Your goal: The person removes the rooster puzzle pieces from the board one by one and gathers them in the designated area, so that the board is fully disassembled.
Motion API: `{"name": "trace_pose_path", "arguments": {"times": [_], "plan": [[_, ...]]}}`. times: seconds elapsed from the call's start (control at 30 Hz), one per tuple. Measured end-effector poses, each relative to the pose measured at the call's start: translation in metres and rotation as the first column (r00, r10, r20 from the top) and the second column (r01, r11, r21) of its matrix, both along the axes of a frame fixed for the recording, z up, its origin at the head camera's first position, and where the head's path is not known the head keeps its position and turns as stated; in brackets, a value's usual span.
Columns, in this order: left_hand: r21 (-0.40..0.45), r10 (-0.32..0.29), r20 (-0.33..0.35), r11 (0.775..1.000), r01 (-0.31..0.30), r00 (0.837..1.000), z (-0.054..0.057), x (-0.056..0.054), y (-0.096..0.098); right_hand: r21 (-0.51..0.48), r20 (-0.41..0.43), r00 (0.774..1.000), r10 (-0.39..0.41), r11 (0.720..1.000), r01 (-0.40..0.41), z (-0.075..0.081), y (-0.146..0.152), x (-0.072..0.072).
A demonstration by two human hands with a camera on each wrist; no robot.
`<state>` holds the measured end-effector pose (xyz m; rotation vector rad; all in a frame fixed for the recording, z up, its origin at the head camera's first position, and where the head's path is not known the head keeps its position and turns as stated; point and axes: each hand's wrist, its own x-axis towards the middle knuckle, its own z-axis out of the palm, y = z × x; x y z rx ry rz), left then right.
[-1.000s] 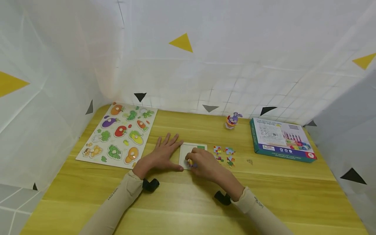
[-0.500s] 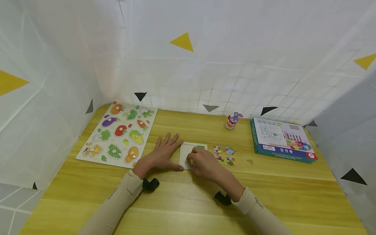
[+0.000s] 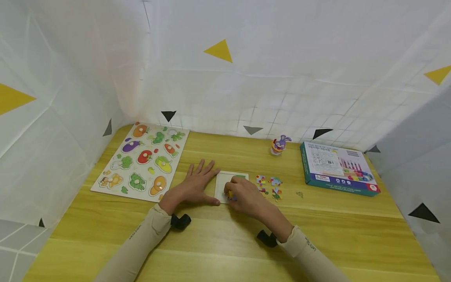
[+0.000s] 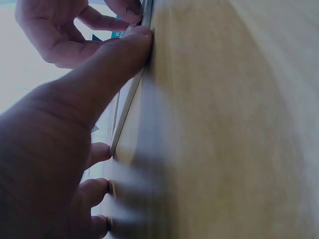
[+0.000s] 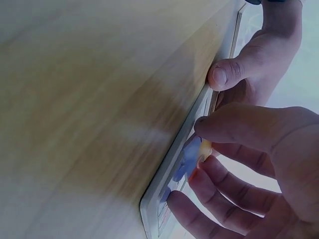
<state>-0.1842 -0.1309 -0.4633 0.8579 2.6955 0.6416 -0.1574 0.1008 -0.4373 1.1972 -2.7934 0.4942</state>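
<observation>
A small square puzzle tray (image 3: 220, 181) with a pale base and a raised rim lies on the table between both hands. Spread flat, my left hand (image 3: 193, 187) has its thumb and index finger against the tray's left edge. My right hand (image 3: 244, 197) pinches a blue and yellow jigsaw piece (image 5: 190, 154) over the tray's lower part, thumb on one side and fingers on the other. That hand covers much of the tray, though a green patch (image 3: 241, 176) shows at its upper right corner. Several loose jigsaw pieces (image 3: 275, 181) lie just right of the tray.
A large vegetable puzzle board (image 3: 141, 169) lies at the left. Towards the back stands a purple rabbit figure (image 3: 278, 145). A teal and white box (image 3: 340, 168) lies at the right rear. White sheeting (image 3: 267, 90) closes off the table's back and sides.
Over the last second my right hand's fingertips, with the jigsaw piece, have shifted very slightly to the right over the tray. My left hand stays in place.
</observation>
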Motion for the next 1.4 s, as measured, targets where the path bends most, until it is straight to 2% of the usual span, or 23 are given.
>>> {"name": "trace_pose_path", "arguments": {"times": [0.37,0.73,1.03,1.4], "plan": [[-0.002,-0.003,-0.004,1.0,0.003,1.0,-0.002,-0.001,-0.001,-0.057,0.002,1.0,0.008,0.998,-0.008,0.006,0.003,0.001],[0.003,0.005,-0.002,1.0,-0.005,1.0,-0.004,0.001,-0.001,-0.038,-0.002,1.0,0.005,0.999,-0.005,0.01,0.012,0.01],[-0.018,0.007,-0.01,1.0,-0.007,1.0,-0.001,-0.001,-0.001,-0.048,-0.007,1.0,0.003,0.999,-0.003,0.008,0.023,0.013],[-0.015,0.006,-0.008,1.0,-0.006,1.0,-0.005,-0.003,0.0,-0.016,0.019,0.999,-0.048,0.999,0.048,0.007,0.041,0.017]]}}
